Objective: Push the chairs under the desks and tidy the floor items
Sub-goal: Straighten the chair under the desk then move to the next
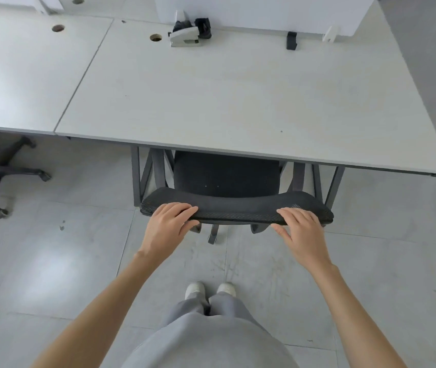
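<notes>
Chair (pixel 227 179) sits with its black seat mostly tucked beneath the tabletop (pixel 238 96), only the mesh top of the backrest (pixel 238 208) sticking out toward the person. The left hand (pixel 167 227) and the right hand (pixel 303 232) rest on that top edge, one toward each end. The fingers (pixel 185 209) of each hand lie flat and loosely curled over the mesh, with the thumbs below the rim; this looks like a light pushing hold, not a tight clench.

Beyond the fingertips, the chair's arm supports stand close to the grey frame legs (pixel 135 176) under the tabletop, on both sides. That seems the main risk: a push that is off-centre, with one hand pressing harder, could swing the chair on its castors and knock an arm against a leg or the tabletop's front edge. A hard shove could also trap the fingers between backrest and tabletop edge, since the gap ahead of them is small. Below the hands, part of the wheeled base (pixel 212 235) shows, near the person's shoes (pixel 210 289), so a foot could catch a castor.

Far to the left of the left hand, a second chair's base (pixel 4 176) stands partly out from the neighbouring desk and probably still needs pushing in. Between it and the left hand lies a small dark scrap (pixel 62 226) on the floor.

No containers are visible. Well beyond the fingers, at the tabletop's far side, lie a grey stapler-like object (pixel 185 39) and a black clip (pixel 291 40).
</notes>
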Demonstrator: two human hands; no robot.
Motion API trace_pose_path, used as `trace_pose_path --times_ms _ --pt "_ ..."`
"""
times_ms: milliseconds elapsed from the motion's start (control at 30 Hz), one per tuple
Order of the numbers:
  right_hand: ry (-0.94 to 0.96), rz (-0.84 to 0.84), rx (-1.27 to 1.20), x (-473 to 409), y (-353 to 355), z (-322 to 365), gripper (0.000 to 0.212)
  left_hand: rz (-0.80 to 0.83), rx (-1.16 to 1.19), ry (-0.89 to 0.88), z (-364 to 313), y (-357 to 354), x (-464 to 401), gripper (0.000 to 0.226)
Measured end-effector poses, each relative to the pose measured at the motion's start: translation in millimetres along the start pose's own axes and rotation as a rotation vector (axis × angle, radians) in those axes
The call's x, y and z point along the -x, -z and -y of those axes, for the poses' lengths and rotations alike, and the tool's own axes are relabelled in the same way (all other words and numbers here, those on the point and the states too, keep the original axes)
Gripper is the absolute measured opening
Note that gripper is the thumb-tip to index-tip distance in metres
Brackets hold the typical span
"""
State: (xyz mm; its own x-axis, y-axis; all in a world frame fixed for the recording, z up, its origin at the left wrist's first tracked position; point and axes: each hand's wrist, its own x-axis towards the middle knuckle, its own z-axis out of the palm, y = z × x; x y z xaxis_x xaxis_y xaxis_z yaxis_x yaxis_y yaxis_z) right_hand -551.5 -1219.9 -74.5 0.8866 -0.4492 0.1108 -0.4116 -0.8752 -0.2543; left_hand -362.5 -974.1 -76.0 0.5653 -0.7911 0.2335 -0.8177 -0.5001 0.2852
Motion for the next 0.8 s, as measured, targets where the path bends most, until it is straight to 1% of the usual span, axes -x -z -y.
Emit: trace_pose_path --times_ms 133,200,367,467,633,800 --pt "-0.026 -0.005 -0.010 0.9 -1.9 7.2 0.071 -0.002 0.026 0.042 4.3 1.7 -0.6 0.043" --pt "-0.027 -0.027 0.000 3.1 -3.1 9.7 0.071 0.010 0.025 0.052 5.4 3.5 0.5 0.041" --pt "-0.041 -0.009 -0.016 2.6 -4.8 18.1 0.072 0.031 0.047 0.097 9.1 7.4 2.5 0.037" --pt "-0.057 -0.002 -0.019 2.8 -3.6 18.2 0.069 0.044 0.066 0.100 7.6 9.4 0.9 0.035" --pt "-0.076 0.009 -0.023 1.0 -1.5 26.2 0.077 0.059 0.062 0.101 12.7 14.0 -0.4 0.036" --pt "-0.085 0.006 -0.027 2.5 -2.6 30.4 0.075 0.077 0.054 0.106 16.6 14.1 0.5 0.038"
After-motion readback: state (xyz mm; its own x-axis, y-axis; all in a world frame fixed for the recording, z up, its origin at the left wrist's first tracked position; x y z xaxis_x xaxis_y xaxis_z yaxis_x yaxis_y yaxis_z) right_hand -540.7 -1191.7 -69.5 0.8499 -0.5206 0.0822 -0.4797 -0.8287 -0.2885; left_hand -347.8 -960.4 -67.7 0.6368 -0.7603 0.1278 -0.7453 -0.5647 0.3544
